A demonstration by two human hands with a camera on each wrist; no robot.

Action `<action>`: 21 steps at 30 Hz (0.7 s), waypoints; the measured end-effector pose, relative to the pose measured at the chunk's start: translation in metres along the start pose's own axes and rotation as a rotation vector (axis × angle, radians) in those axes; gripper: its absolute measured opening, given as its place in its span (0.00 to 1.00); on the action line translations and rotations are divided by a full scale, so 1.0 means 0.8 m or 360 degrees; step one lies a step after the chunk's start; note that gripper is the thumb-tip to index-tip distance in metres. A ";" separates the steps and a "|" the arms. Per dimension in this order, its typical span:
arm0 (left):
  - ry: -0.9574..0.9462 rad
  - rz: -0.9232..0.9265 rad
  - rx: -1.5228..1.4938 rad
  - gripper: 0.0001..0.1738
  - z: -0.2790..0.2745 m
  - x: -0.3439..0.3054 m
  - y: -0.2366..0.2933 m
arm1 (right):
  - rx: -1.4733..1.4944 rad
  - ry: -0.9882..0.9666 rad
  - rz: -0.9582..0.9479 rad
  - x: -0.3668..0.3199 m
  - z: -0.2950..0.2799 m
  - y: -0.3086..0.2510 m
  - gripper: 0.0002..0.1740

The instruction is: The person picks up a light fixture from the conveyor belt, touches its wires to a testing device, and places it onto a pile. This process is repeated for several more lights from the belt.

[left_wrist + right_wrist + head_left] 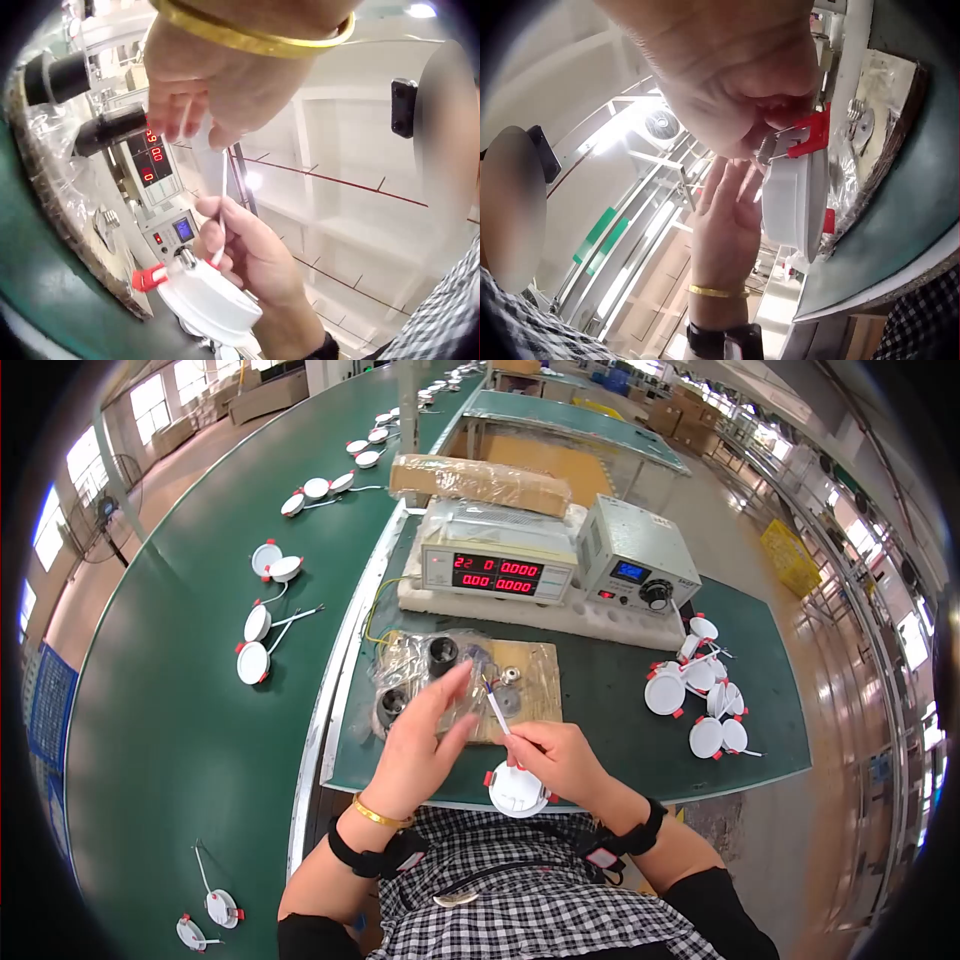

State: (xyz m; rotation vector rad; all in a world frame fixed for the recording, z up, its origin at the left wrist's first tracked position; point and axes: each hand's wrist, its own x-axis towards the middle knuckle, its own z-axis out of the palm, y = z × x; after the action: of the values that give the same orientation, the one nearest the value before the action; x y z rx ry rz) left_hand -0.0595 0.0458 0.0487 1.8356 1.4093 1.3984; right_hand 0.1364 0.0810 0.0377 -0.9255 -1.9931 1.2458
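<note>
My right hand (560,755) pinches the white cable (499,712) of a round white downlight (517,792). The lamp hangs below those fingers at the table's front edge, and the cable points up and away with thin coloured wires at its tip. A red spring clip (814,135) sticks out from the lamp's side in the right wrist view. To the left of the cable is my left hand (415,745), thumb and fingers apart and holding nothing. In the left wrist view its fingertips are close to the cable's upper end. Black cylindrical sockets (443,653) stand just beyond it on a plastic-wrapped board (545,695).
Behind the board, a meter with red digits (497,573) and a grey box with a knob (640,560) sit on white foam. Several downlights (706,737) are piled at the right. More lamps (253,662) lie along the green conveyor (180,760) at the left.
</note>
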 end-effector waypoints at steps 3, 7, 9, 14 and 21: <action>0.0002 0.0345 0.0249 0.26 0.008 0.019 -0.003 | 0.0024 0.0064 0.0063 -0.015 -0.005 0.009 0.11; 0.0065 0.0495 0.0407 0.22 0.023 0.022 -0.002 | 0.0050 0.0117 0.0105 -0.023 -0.006 0.007 0.11; 0.0092 0.0506 0.0472 0.21 0.028 0.022 -0.006 | 0.0049 0.0164 0.0068 -0.025 -0.002 0.010 0.11; 0.0230 0.0249 0.0290 0.16 0.047 0.011 -0.016 | 0.0089 0.0286 0.0047 -0.022 0.009 0.011 0.11; 0.0111 -0.0450 -0.0550 0.15 0.053 -0.004 -0.032 | 0.0156 0.0434 0.0037 -0.015 0.000 0.008 0.10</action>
State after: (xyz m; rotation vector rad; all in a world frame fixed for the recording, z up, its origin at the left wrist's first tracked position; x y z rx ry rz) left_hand -0.0331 0.0623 0.0094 1.3284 1.3025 1.4610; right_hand 0.1446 0.0736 0.0302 -1.0139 -1.6987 1.1513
